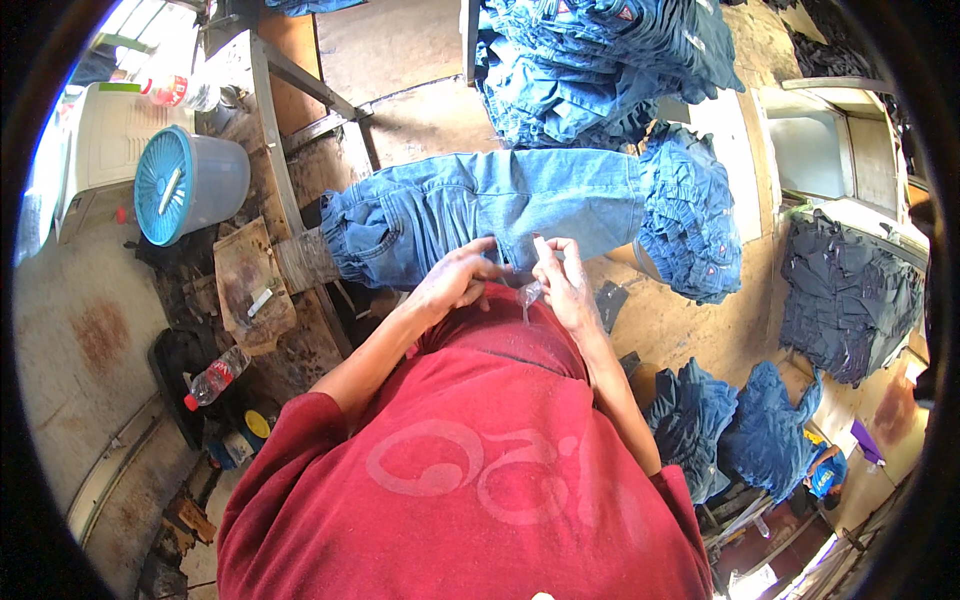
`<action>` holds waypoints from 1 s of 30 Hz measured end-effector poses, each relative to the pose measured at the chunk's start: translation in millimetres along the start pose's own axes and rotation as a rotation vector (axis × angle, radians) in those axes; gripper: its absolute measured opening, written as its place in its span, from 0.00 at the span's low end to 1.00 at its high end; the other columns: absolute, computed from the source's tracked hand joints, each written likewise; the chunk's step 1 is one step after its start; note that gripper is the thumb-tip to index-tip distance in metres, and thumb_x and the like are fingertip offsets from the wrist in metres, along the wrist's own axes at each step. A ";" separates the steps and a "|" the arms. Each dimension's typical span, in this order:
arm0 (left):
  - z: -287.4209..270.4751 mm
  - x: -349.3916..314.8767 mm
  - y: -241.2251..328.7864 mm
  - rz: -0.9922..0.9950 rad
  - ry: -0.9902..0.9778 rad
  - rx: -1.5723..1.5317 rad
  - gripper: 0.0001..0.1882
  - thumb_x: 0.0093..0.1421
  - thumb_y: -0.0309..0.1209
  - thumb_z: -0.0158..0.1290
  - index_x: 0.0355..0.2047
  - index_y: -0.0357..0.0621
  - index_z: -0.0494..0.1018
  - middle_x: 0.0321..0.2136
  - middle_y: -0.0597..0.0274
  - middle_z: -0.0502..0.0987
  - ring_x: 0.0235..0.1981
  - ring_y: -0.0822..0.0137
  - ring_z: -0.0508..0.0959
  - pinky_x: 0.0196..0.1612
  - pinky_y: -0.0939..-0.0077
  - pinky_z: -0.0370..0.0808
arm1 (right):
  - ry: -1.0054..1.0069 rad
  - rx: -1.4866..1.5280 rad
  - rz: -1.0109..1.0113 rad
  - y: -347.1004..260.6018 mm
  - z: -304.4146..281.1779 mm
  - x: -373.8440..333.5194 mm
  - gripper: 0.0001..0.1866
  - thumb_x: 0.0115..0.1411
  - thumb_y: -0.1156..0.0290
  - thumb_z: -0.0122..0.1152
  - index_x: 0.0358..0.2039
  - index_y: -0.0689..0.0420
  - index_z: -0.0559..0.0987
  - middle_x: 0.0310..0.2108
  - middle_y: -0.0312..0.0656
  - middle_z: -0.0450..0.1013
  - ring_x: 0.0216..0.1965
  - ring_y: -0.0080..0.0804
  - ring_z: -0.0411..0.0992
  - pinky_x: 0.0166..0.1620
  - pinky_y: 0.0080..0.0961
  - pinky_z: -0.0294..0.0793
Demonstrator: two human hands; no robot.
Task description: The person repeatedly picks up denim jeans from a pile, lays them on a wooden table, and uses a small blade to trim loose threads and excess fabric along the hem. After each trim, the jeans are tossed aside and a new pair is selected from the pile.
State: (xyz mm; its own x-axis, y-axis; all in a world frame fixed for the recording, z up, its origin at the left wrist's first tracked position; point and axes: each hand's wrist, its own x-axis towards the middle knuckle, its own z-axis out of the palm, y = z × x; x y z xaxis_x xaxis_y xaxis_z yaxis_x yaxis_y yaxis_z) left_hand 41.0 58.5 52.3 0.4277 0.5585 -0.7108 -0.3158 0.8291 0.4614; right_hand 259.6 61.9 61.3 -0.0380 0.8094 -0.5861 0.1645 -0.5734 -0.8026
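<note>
A pair of light-blue jeans (480, 205) with a gathered waist lies stretched sideways over a horizontal support in front of me. My left hand (455, 280) is at its near edge, fingers bent and seemingly pinching the denim. Just to its right, my right hand (566, 285) is closed, thumb and fingertips together over the same edge. A crumpled piece of clear plastic (529, 296) hangs from the right hand, and the fingers partly hide it. More blue elastic-waisted jeans (688, 215) are bunched at the right end of the support.
Tall stacks of folded jeans (600, 70) stand at the back. Dark garments (850, 295) are piled at right, with blue denim heaps (765, 425) nearer. At left are a lidded bucket (195, 185), a plastic bottle (217, 377) and a wooden frame (275, 130). Another person (825, 470) is at lower right.
</note>
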 end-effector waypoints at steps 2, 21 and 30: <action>0.5 -3.8 4.4 0.100 -0.045 0.346 0.43 0.65 0.21 0.52 0.78 0.39 0.49 0.58 0.43 0.80 0.26 0.75 0.75 0.32 0.73 0.79 | 0.037 -0.326 -0.171 -13.1 -5.5 -5.7 0.10 0.74 0.64 0.61 0.48 0.55 0.74 0.27 0.43 0.78 0.31 0.34 0.81 0.37 0.37 0.79; -74.0 -15.2 61.3 0.673 0.770 1.357 0.22 0.67 0.39 0.62 0.59 0.44 0.80 0.51 0.44 0.84 0.34 0.61 0.82 0.43 0.67 0.80 | 0.384 -0.553 -0.347 -5.7 -102.3 29.3 0.12 0.78 0.64 0.48 0.53 0.57 0.76 0.49 0.55 0.80 0.49 0.59 0.78 0.50 0.45 0.77; -103.5 12.2 113.2 0.395 0.997 1.060 0.21 0.68 0.42 0.62 0.33 0.30 0.81 0.21 0.60 0.76 0.28 0.72 0.71 0.36 0.69 0.71 | 0.714 -0.778 -0.270 52.8 -178.0 31.4 0.24 0.66 0.75 0.62 0.62 0.49 0.80 0.58 0.52 0.76 0.55 0.49 0.79 0.52 0.40 0.81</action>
State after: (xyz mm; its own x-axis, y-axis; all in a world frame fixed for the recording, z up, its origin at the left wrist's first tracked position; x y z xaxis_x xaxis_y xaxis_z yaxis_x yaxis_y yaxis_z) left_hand -77.2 156.3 40.9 -0.4083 0.8581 -0.3113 0.6566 0.5130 0.5529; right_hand 442.6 79.7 20.3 0.3736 0.9276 0.0009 0.8248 -0.3318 -0.4579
